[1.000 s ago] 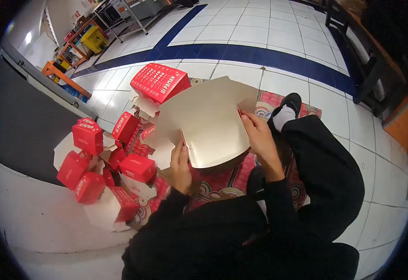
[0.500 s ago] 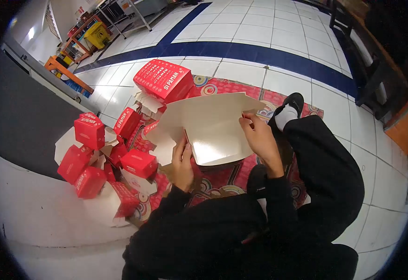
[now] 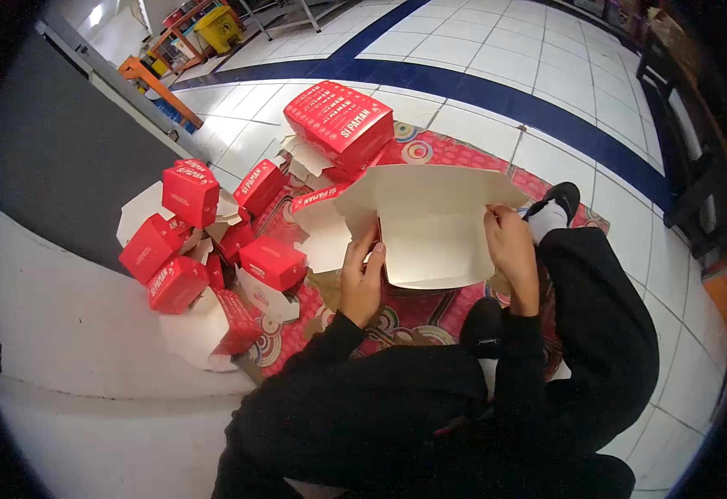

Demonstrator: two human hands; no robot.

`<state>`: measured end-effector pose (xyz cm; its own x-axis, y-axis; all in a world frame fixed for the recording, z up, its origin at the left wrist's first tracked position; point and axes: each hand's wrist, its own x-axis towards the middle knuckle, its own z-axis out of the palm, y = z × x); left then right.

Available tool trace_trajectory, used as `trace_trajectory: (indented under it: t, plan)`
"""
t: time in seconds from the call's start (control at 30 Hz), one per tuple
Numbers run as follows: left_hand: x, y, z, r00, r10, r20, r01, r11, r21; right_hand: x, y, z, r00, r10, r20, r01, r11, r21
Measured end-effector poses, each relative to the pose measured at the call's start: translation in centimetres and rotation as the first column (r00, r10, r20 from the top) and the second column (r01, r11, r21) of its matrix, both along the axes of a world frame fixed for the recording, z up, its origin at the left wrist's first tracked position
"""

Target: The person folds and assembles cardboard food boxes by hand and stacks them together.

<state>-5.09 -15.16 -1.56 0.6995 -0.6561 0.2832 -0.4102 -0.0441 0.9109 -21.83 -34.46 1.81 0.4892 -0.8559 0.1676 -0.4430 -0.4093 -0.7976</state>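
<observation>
A partly folded cardboard box (image 3: pixel 438 237), pale inside, is tilted above the patterned red mat (image 3: pixel 463 150) with its flaps spread. My left hand (image 3: pixel 362 279) is closed on its left side wall, fingers behind the edge and thumb at the front. At the box's right side, my right hand (image 3: pixel 513 249) pinches the edge of a flap. Part of the box's outer face is hidden. Left of my left hand lies a small red box (image 3: pixel 273 263) on the pile.
Several small red boxes (image 3: pixel 190 193) are heaped at the left by a white ledge (image 3: pixel 89 333). A stack of red printed cartons (image 3: pixel 340 121) stands at the mat's far edge. My black shoe (image 3: pixel 564 200) rests at the right. A yellow bin (image 3: pixel 219 29) is far back.
The view has shifted, so the scene sits further right and the pile higher. The box is tipped more, showing its inside walls, and my right hand has moved down along its side flap.
</observation>
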Motion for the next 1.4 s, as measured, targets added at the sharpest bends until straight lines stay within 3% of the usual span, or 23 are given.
trace_trajectory:
  t: [0.17,0.23,0.37,0.43,0.57,0.63,0.73,0.77,0.83,0.87,0.93,0.97,1.03,1.07,1.1,1.13,1.17,1.2,1.23,1.27,1.33,1.37,1.4]
  plan:
    - [-0.1,-0.2,0.4,0.999,0.010,0.041,-0.011,1.000,0.029,0.5,0.1,-0.3,0.989,-0.071,-0.126,0.064,0.996,-0.060]
    - [0.1,-0.3,0.2,0.995,0.003,0.103,-0.005,1.000,0.012,0.6,-0.1,-0.7,0.995,-0.073,-0.061,0.070,0.996,-0.051]
    - [0.4,-0.2,0.5,0.999,-0.018,0.041,0.015,0.998,0.058,0.5,-0.3,-0.8,0.996,-0.071,0.047,0.071,0.997,-0.007]
    - [0.4,-0.1,0.4,0.996,-0.029,0.090,0.025,0.998,0.051,0.5,-0.3,-1.0,0.984,-0.082,0.157,0.068,0.993,0.093]
    - [0.3,-0.1,0.1,0.991,0.045,0.130,-0.057,0.994,0.091,-0.4,-1.2,-3.6,0.974,-0.099,0.203,0.046,0.967,0.252]
    - [0.1,-0.2,0.9,0.993,-0.066,-0.094,0.075,0.993,0.086,-0.5,-1.7,-5.5,0.951,0.027,0.308,-0.166,0.885,0.435]
    - [0.0,-0.1,0.5,1.000,-0.025,-0.011,0.026,0.993,0.114,0.1,-1.0,-5.9,0.918,0.048,0.393,-0.235,0.865,0.443]
    - [-0.1,0.1,0.4,1.000,-0.018,-0.010,0.019,0.993,0.113,0.2,-0.8,-5.8,0.917,0.055,0.394,-0.242,0.863,0.443]
    - [-0.4,0.2,1.3,1.000,-0.027,0.000,0.027,0.990,0.135,0.7,0.1,-3.9,0.981,0.073,0.181,-0.126,0.945,0.301]
    - [-0.2,0.2,1.0,1.000,-0.018,0.006,0.017,0.991,0.130,0.8,0.1,-3.8,0.979,0.083,0.186,-0.137,0.946,0.295]
    - [0.2,0.5,-0.1,0.999,-0.033,-0.026,0.035,0.992,0.118,0.8,-0.2,-4.1,0.927,0.016,0.375,-0.237,0.800,0.551]
    - [0.3,0.6,-0.6,1.000,-0.019,-0.020,0.021,0.993,0.113,0.2,-0.4,-4.5,0.924,0.031,0.380,-0.251,0.800,0.546]
    - [0.2,0.8,-1.5,0.973,-0.118,-0.197,0.096,0.988,-0.119,-2.2,-1.1,-5.6,0.864,-0.159,0.478,-0.299,0.601,0.741]
    - [0.5,1.3,-3.3,0.976,-0.051,-0.213,0.037,0.997,-0.069,-3.1,-1.3,-7.2,0.865,-0.140,0.483,-0.310,0.606,0.732]
    - [1.2,1.6,-6.0,0.977,-0.042,-0.208,0.025,0.996,-0.085,-3.5,-1.7,-10.1,0.907,-0.046,0.418,-0.292,0.645,0.706]
    - [2.0,2.0,-9.0,0.994,-0.023,-0.109,0.026,0.999,0.022,-3.8,-2.2,-13.3,0.939,0.042,0.342,-0.277,0.684,0.675]
    - [2.4,2.4,-11.3,1.000,-0.011,-0.011,0.012,0.991,0.130,-3.7,-3.3,-17.1,0.911,0.204,0.357,-0.403,0.619,0.674]
    - [1.9,2.3,-13.1,1.000,0.000,-0.007,0.001,0.993,0.118,-3.7,-2.6,-18.7,0.910,0.309,0.276,-0.415,0.682,0.603]
    - [1.0,1.6,-14.8,0.970,-0.043,-0.238,0.042,0.999,-0.006,-3.6,-2.0,-20.2,0.899,0.397,0.183,-0.431,0.737,0.520]
    - [0.6,1.4,-15.5,0.888,-0.112,-0.446,0.056,0.989,-0.138,-3.3,-1.4,-19.5,0.907,0.397,0.139,-0.392,0.681,0.618]
    - [1.1,2.2,-14.7,0.928,-0.111,-0.355,0.098,0.994,-0.055,-2.7,-0.2,-18.1,0.908,0.408,0.095,-0.355,0.631,0.689]
    - [1.4,2.0,-14.0,0.955,-0.123,-0.271,0.140,0.989,0.042,-2.8,0.4,-17.7,0.888,0.276,0.368,-0.460,0.518,0.721]
    - [0.9,1.5,-10.7,0.906,-0.148,-0.396,0.140,0.989,-0.051,-2.6,0.3,-17.1,0.849,0.195,0.491,-0.520,0.473,0.711]
